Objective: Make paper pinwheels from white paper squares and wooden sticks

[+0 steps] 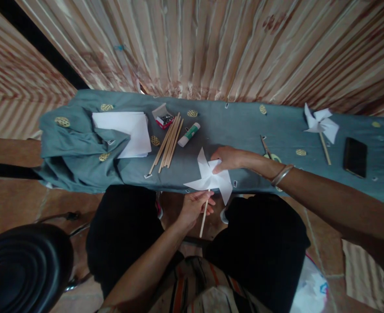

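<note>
A white paper pinwheel [208, 179] on a thin wooden stick [203, 221] is held over the front edge of the cloth-covered table. My left hand [193, 208] pinches the stick just below the paper blades, and the stick's lower end hangs free over my lap. With fingers closed on an upper right blade, my right hand [227, 159] grips the pinwheel; some fingertips are hidden behind the paper. Near my right forearm lie scissors [270, 152] with pale green handles, partly covered by the arm. Another white pinwheel [321, 124] on a stick rests farther right.
On the grey-green cloth [231, 126] are white paper sheets [133, 132], a small open box [163, 118] of metal pins, several wooden sticks [168, 145] and a glue stick [189, 134]. A dark phone [355, 157] lies far right. A black stool [25, 267] stands at lower left.
</note>
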Demonstrator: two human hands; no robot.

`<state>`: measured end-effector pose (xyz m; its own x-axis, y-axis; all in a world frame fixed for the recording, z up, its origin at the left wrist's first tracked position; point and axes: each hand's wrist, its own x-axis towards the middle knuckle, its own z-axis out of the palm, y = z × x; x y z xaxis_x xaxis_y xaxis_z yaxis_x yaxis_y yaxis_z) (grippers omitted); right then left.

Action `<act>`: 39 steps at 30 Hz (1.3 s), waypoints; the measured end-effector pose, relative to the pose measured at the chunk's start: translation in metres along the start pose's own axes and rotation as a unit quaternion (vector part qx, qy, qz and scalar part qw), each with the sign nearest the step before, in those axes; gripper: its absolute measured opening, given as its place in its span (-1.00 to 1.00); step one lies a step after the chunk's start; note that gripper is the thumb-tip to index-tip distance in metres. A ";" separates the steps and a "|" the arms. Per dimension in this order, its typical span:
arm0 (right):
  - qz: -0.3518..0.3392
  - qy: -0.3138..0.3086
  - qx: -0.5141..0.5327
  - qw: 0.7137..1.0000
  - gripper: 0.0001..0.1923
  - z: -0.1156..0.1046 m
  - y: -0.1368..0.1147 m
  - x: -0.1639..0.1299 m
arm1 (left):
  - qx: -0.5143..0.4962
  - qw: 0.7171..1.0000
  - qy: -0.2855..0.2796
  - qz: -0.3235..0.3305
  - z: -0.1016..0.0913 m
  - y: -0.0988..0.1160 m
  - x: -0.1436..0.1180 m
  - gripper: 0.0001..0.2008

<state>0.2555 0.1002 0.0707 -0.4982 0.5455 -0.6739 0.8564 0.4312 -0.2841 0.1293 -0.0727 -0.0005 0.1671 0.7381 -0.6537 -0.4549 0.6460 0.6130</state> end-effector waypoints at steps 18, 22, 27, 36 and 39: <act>-0.025 0.033 0.039 0.998 -0.90 0.011 0.008 -0.001 | -0.008 0.999 -0.034 0.004 -0.001 -0.002 0.004 -0.50; -0.026 0.036 0.054 0.998 -0.87 0.011 0.009 -0.003 | -0.009 1.000 -0.023 0.008 0.000 -0.002 0.002 -0.51; -0.025 0.025 0.035 0.999 -0.86 0.005 0.006 -0.009 | -0.035 0.999 -0.007 0.006 0.001 -0.003 -0.001 -0.52; -0.045 -0.024 -0.092 0.995 -0.68 -0.007 -0.007 -0.008 | -0.058 0.998 0.007 -0.009 0.004 -0.005 -0.001 -0.46; -0.041 -0.028 -0.119 0.992 -0.68 -0.010 -0.011 -0.007 | -0.068 0.998 0.002 -0.012 0.004 -0.005 -0.001 -0.46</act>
<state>0.2480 0.0988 0.0853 -0.5510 0.4643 -0.6935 0.7539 0.6332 -0.1750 0.1350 -0.0755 -0.0009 0.1748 0.7220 -0.6694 -0.5654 0.6302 0.5321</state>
